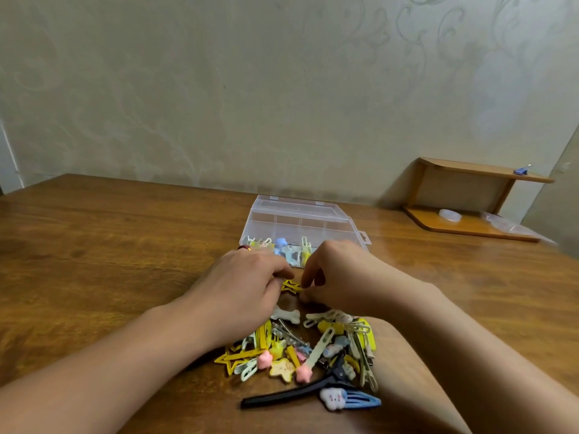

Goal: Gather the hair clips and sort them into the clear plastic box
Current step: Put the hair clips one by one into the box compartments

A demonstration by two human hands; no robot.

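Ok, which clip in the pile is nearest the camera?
The blue snap clip with the white cloud charm, at the pile's near edge, just beyond the long black clip.

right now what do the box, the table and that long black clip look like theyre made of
Box: clear, glossy hard plastic, most likely; its dividers show through the walls.
Table: brown wood or wood-look laminate, with visible grain and a soft sheen.
Long black clip: matte black, probably plastic; it shows no metallic shine, but painted metal can't be ruled out.
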